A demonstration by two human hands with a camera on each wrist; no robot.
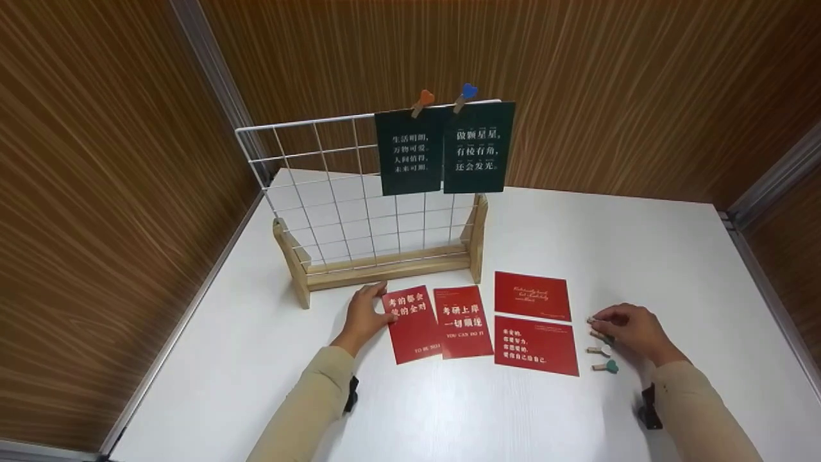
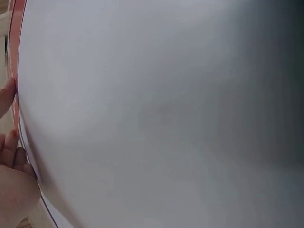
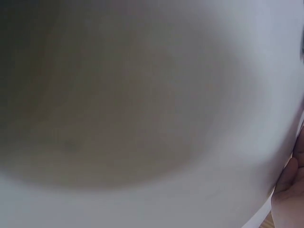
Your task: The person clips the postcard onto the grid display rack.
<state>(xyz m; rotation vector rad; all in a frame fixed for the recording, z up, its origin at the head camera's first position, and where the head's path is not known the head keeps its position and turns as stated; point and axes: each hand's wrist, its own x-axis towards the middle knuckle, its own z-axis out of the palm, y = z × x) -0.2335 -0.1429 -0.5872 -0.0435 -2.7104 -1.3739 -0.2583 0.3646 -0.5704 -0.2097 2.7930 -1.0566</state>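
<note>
My left hand [image 1: 363, 316] grips the leftmost red card [image 1: 410, 333] at its left side, thumb over the white lettering and fingers by the top corner. In the left wrist view the card's red edge [image 2: 15, 42] runs past the thumb and fingers. This card slightly overlaps a second upright red card [image 1: 463, 343]. At the right, my right hand [image 1: 635, 327] pinches a small wooden clothespin [image 1: 591, 320] between thumb and fingertips, partly hidden. Below it lie more clothespins: a partly covered one [image 1: 600, 336], one with a white top [image 1: 599, 350] and one with a green heart [image 1: 605, 366].
A white wire grid [image 1: 327, 183] stands in a wooden base [image 1: 391, 264] behind the cards. Two dark green cards [image 1: 410, 183] hang at its right, under an orange-heart clothespin [image 1: 423, 99] and a blue-heart clothespin [image 1: 467, 93]. Two wide red cards [image 1: 532, 301] lie stacked mid-table.
</note>
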